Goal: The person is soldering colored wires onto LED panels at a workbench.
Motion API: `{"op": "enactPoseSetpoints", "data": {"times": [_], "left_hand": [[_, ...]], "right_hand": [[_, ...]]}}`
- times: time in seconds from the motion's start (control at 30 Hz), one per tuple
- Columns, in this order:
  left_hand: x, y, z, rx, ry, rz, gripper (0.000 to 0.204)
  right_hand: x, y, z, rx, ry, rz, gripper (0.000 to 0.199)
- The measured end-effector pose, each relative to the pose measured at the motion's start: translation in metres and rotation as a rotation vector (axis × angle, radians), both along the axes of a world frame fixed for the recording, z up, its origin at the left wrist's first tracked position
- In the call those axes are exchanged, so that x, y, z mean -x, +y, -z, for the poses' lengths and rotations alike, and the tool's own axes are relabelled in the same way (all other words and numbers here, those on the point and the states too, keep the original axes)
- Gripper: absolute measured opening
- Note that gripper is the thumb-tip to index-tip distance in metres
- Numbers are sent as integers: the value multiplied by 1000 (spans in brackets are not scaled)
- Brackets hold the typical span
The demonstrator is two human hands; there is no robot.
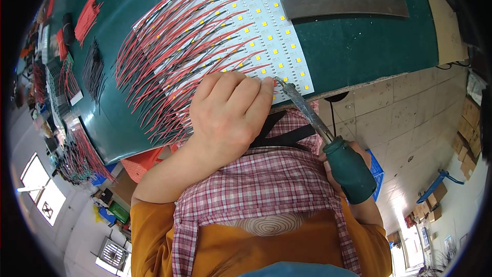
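A white LED circuit board (287,54) with yellow square LEDs lies on the green-topped table. Rows of thin red and black wires (154,56) are attached to it and fan out to the left. My left hand (228,107) rests over the board's near edge, fingers curled and pinched together. A short reddish wire end shows beside its index fingertip; the rest of that wire is hidden under the hand. My right hand (363,156) is wrapped around the green handle of a soldering iron (351,169). The iron's tip meets the board right beside my left fingertips.
A dark flat metal bar (348,6) lies across the board's right edge and the table. Loose red wires (88,16) and black wires (94,69) lie at the left. More wired strips (82,149) crowd the table's left edge. A blue crate (376,174) stands below, at right.
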State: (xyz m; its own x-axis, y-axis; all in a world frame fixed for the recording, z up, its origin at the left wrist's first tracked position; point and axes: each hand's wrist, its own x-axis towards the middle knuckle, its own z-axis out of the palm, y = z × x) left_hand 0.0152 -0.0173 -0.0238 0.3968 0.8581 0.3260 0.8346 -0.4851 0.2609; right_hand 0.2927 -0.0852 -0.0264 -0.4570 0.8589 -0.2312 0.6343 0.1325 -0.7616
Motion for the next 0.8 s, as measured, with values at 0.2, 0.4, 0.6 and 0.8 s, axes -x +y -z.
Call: {"op": "enactPoseSetpoints", "data": {"times": [0.2,0.4,0.6,0.8], "left_hand": [[0,0,0,-1,4,-12,25],[-1,0,1,1,16,-20,25],[2,-5,0,50,-107,-30,26],[1,-6,2,65,-70,-5,25]], "right_hand": [[3,-3,-4,44,13,138,6],[8,11,-22,163,-87,30,7],[-2,-4,-11,199,-84,69,9],[-3,-4,-10,143,-113,-26,9]]}}
